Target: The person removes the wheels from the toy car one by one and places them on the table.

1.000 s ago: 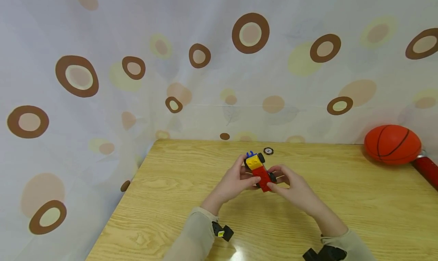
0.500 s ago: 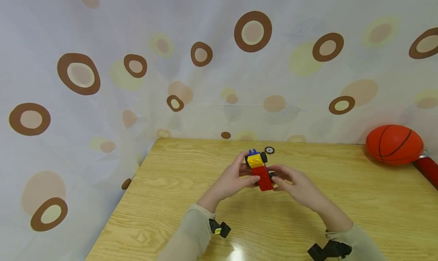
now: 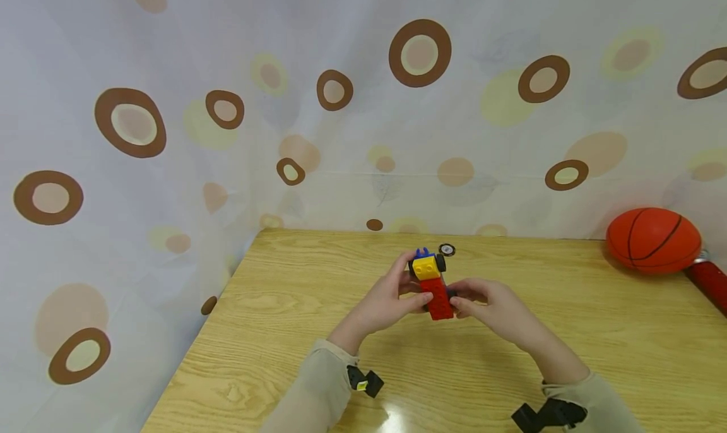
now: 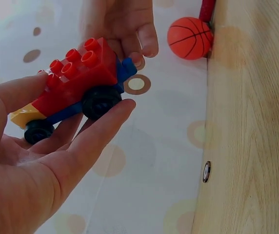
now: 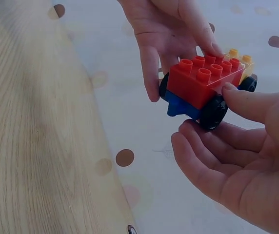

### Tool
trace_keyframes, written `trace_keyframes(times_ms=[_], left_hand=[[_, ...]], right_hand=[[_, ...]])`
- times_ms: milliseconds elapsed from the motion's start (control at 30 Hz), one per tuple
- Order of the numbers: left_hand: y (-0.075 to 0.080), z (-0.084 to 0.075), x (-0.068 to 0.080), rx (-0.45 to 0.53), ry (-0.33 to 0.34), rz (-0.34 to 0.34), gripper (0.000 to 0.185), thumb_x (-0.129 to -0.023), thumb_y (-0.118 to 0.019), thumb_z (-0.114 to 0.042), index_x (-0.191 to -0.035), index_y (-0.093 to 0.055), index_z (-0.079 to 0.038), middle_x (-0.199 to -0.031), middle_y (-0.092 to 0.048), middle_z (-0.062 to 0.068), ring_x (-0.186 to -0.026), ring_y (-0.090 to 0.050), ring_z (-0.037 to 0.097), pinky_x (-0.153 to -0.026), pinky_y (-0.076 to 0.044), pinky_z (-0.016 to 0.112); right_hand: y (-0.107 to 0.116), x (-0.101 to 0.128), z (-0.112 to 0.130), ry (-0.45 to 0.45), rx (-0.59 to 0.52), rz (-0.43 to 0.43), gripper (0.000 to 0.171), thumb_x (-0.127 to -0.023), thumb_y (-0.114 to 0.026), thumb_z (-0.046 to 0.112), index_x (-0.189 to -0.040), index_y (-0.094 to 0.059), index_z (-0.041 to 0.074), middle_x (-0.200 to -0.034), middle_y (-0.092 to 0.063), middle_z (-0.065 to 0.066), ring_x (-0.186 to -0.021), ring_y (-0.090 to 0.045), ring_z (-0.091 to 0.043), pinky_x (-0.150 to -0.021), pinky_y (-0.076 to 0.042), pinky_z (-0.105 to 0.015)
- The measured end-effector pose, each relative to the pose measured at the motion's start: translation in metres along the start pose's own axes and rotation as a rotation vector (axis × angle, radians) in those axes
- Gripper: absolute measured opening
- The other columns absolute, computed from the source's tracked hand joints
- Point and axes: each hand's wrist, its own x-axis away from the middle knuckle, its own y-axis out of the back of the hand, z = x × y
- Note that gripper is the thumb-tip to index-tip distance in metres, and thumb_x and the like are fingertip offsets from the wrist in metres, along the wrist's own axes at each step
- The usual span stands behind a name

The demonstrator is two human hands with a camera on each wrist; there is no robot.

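Toy car [image 3: 433, 284] of red, yellow and blue bricks, held above the wooden table [image 3: 284, 332] near its far edge, pinched between left hand [image 3: 386, 300] and right hand [image 3: 491, 307] in the head view. Small round disc [image 3: 447, 250] lying just beyond the car; basketball [image 3: 653, 240] well apart at the table's right edge, against the spotted curtain [image 3: 227, 136]. Bare tabletop open on both sides of the hands.

Left wrist view: toy car [image 4: 76, 87] resting on loosely spread fingers [image 4: 95, 131] of the left hand [image 4: 37, 165], thumb pressed to the red brick; right hand's fingertips [image 4: 139, 48] gripping the blue end.

Right wrist view: toy car [image 5: 205, 85] pinched by the right hand [image 5: 242, 161], thumb on top, fingers curled beneath a black wheel; left hand [image 5: 171, 34] touching the far side.
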Motion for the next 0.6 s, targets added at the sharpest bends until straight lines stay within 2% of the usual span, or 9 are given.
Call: trace_keyframes(times_ms=[333,467,600], left_hand=[[0.0023,0.0034,0.0012,0.036,0.011,0.006,0.07,-0.098,-0.061,-0.011,-0.155,-0.021,-0.022,-0.134,-0.059,0.02,-0.122,-0.06,0.03,-0.082,-0.06,0.035],[0.0028,0.0045,0.0012,0.03,-0.002,0.01,0.071,-0.099,-0.06,-0.01,-0.155,-0.02,-0.023,-0.133,-0.059,0.02,-0.122,-0.06,0.032,-0.083,-0.06,0.035],[0.0024,0.0058,0.0009,0.034,-0.014,0.019,0.07,-0.099,-0.059,-0.01,-0.155,-0.02,-0.024,-0.133,-0.059,0.02,-0.121,-0.061,0.032,-0.083,-0.06,0.035]], right_hand=[[0.0034,0.0006,-0.0021,0.035,-0.155,0.111,0.047,-0.102,-0.056,0.02,-0.134,-0.05,-0.014,-0.127,-0.06,-0.031,-0.094,-0.07,-0.017,-0.081,-0.059,-0.028],[0.0041,0.0007,-0.0035,0.038,-0.175,0.132,0.047,-0.101,-0.056,0.018,-0.134,-0.048,-0.014,-0.128,-0.058,-0.033,-0.096,-0.069,-0.015,-0.082,-0.059,-0.028],[0.0031,0.0004,-0.0027,0.018,-0.162,0.123,0.042,-0.1,-0.059,0.015,-0.132,-0.051,-0.011,-0.125,-0.061,-0.03,-0.097,-0.068,-0.012,-0.082,-0.059,-0.028]])
